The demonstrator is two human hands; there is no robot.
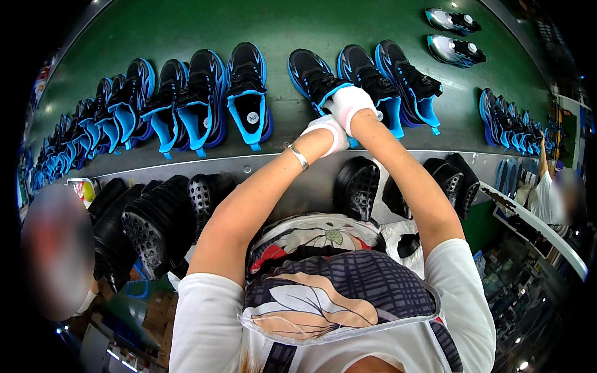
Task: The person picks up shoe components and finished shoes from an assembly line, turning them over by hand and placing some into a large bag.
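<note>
Both gloved hands, left and right, meet, forearms outstretched

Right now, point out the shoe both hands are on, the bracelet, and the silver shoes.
Black and blue shoe (313, 78), head view, on its toe.
Bracelet (299, 156), head view, on the band.
Silver shoes (453, 50), head view, nearer shoe's side.

White gloves on left hand, right hand; silver bracelet on left wrist; white short sleeves; patterned apron.

A black sneaker with bright blue trim lies on the green belt, heel toward the person.
</note>
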